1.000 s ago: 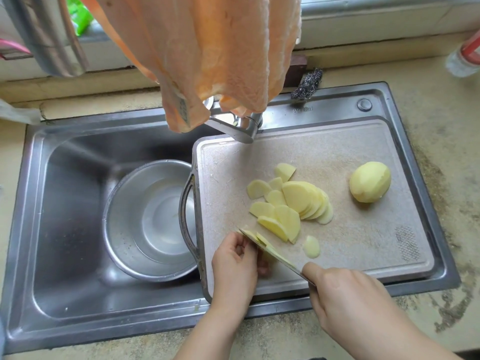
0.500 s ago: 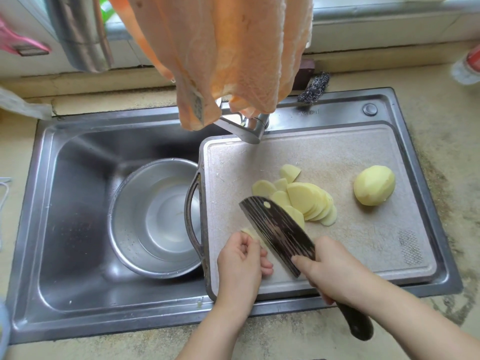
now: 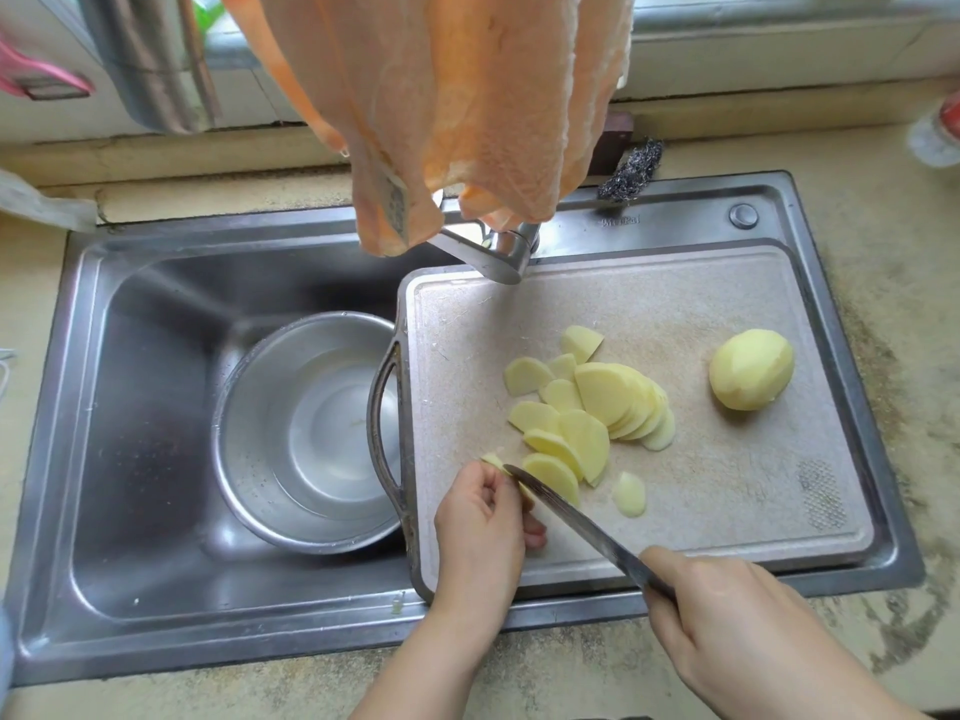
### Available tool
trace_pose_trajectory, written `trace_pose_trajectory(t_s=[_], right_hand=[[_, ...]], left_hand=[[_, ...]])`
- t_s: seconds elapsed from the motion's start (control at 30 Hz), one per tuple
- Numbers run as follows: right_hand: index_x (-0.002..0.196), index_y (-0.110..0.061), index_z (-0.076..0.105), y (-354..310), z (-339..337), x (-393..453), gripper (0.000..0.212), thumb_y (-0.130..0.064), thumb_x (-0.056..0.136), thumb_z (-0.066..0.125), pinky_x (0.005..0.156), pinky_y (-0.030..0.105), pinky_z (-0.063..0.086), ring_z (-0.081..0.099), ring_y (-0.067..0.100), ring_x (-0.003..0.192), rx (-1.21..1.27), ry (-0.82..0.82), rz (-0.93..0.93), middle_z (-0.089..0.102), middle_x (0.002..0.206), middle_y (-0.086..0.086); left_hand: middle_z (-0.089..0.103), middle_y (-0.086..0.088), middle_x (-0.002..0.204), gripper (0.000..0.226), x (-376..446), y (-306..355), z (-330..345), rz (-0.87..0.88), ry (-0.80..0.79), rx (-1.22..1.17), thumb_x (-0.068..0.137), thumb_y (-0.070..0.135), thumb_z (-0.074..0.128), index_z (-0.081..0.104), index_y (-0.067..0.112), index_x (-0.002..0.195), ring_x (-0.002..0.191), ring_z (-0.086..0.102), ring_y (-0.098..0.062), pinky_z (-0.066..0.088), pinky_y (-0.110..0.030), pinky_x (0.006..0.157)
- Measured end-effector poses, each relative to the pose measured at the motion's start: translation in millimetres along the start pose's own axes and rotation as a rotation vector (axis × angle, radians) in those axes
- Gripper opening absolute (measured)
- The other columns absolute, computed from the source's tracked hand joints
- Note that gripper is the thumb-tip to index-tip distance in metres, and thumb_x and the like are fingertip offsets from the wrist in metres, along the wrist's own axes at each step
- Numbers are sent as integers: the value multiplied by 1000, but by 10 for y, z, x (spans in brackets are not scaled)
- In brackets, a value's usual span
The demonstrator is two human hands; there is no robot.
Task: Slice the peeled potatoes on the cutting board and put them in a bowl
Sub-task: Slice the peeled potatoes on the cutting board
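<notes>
Steel shows only as a thin edge: your right hand (image 3: 727,621) wraps the dark-bladed knife (image 3: 582,517), hiding its handle. Your left hand (image 3: 480,522) curls its fingers on a small pale potato end piece (image 3: 493,461) at the near left edge of the beige plastic cutting board (image 3: 727,511), mostly covering it. Yellow potato slices (image 3: 597,407) lie mid-board; a whole peeled potato (image 3: 751,368) sits near the right edge, with bare board between. The round steel bowl (image 3: 311,433) rests in the stainless sink (image 3: 130,407), left of the board. The sink's stamped lettering is unreadable. An orange cloth (image 3: 441,106) hides the tap base.
</notes>
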State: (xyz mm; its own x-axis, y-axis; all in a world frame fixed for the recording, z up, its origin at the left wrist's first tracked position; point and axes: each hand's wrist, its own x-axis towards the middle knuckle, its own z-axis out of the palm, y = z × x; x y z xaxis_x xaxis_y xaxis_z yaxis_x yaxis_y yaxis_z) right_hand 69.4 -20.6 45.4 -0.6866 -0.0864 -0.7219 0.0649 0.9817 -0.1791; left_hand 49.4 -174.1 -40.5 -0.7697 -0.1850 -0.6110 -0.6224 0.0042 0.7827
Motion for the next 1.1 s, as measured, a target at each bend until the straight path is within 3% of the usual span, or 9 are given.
trace_pose_trajectory(t_s=[0.3, 0.5, 0.63, 0.73, 0.87, 0.97, 1.1], right_hand=[[80, -20, 35, -106, 70, 175, 13, -28, 91, 35, 59, 34, 32, 40, 27, 70, -14, 108, -74, 37, 61, 0], [90, -22, 57, -294, 26, 504, 13, -24, 88, 44, 65, 33, 43, 60, 34, 86, 163, 143, -77, 62, 82, 6], [64, -17, 42, -146, 21, 604, 29, -28, 88, 54, 49, 30, 40, 51, 24, 52, 489, 18, 20, 50, 60, 3], [63, -20, 42, -65, 94, 499, 29, -30, 89, 51, 43, 25, 36, 45, 15, 47, 379, 28, -5, 47, 56, -3], [64, -21, 38, 8, 144, 279, 27, -31, 88, 44, 59, 34, 38, 49, 23, 65, 225, 107, -85, 48, 60, 0], [66, -20, 36, 59, 100, 141, 28, -35, 89, 43, 62, 36, 40, 47, 23, 67, 198, 109, -76, 48, 62, -1], [67, -19, 33, 47, 40, 30, 30, -38, 90, 40, 54, 28, 35, 42, 21, 65, 168, 104, -64, 45, 61, 1]], left_hand=[[61, -28, 68, 23, 11, -7, 11, 6, 22, 15, 98, 12, 46, 52, 1, 78, 47, 60, -22, 45, -20, 43], [62, -9, 60, 21, -1, -2, 10, -15, 26, 19, 96, 7, 45, 53, 7, 76, 48, 61, -20, 53, -31, 49], [59, 0, 55, 24, -4, -12, 10, -18, 31, 14, 97, 8, 45, 50, 9, 74, 47, 57, -15, 51, -27, 46], [60, -1, 57, 23, -2, -13, 8, -16, 33, 30, 96, 9, 46, 51, 9, 73, 46, 57, -15, 50, -26, 45], [62, -7, 60, 23, -8, -2, -1, -13, 26, 45, 96, 11, 46, 52, 7, 75, 47, 59, -19, 51, -28, 46], [61, -12, 59, 23, -9, 6, -8, -3, 24, 74, 97, 11, 44, 52, 4, 76, 48, 61, -23, 50, -26, 47], [64, -20, 64, 23, -15, 22, -6, 20, 34, 110, 96, 8, 43, 52, 0, 76, 46, 60, -17, 46, -18, 44]])
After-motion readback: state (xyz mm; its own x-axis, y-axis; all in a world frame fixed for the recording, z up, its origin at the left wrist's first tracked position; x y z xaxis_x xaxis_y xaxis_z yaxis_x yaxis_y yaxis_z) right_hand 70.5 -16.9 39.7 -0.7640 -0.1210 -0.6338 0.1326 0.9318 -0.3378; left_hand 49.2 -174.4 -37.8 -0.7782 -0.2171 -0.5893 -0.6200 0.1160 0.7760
